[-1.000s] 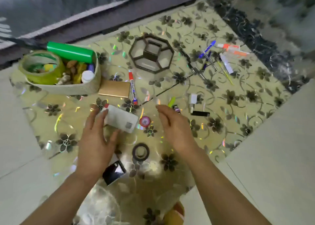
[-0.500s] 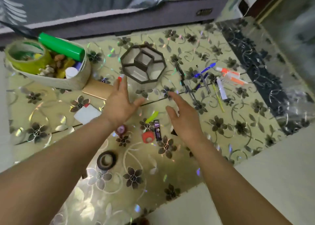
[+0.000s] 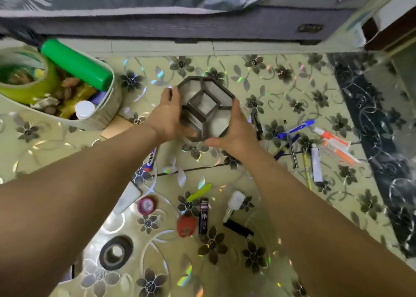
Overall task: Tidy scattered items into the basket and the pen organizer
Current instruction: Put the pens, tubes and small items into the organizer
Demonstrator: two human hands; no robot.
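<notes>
A: What's changed? I see both hands on sth.

B: Yep. Left hand (image 3: 167, 116) and right hand (image 3: 234, 131) now clasp the pen organizer (image 3: 206, 107) from either side, fingers curled on its walls. Half a sec ago they're hovering short of it, spread, holding nothing; a sec ago the left is down near me on a white card.

A: So organizer first?

B: My read: I'm pulling it closer or re-siting it before loading pens. It looks slightly tilted, but can't tell if it's off the floor mat (image 3: 258, 184). Compartments look empty.

A: Basket?

B: Basket (image 3: 108, 107) sits far left, already holding a tape roll, green tube and bits. Well apart from the organizer.

A: Loose stuff?

B: Pens (image 3: 295, 130) and orange markers (image 3: 333, 143) lie right of the organizer, just beside my right hand. Lip balm (image 3: 203, 216), red cap (image 3: 185, 227), black tape ring (image 3: 116, 252) near me. Most of the tidy is left, imo.
</notes>
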